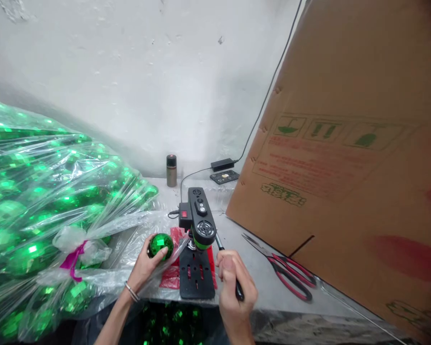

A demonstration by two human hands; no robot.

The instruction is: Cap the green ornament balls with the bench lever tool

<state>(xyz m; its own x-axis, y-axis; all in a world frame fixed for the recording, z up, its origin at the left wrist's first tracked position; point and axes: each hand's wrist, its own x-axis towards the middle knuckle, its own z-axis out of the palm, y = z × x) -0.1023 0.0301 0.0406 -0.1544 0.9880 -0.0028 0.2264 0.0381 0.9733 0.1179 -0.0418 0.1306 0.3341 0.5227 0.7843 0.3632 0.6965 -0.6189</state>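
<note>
A shiny green mirrored ball rests in the fingers of my left hand, just left of a small black bench drill press. Closed around the black-handled lever on the machine's right side is my right hand. The machine's slotted black base plate stands on red plastic sheeting. Nothing lies on the visible part of that plate. My left palm is hidden behind the ball.
Clear bags of green balls fill the left side, one tied with a purple strip. Red-handled scissors lie beside a large cardboard box. Behind stand a small bottle, a power adapter and a phone.
</note>
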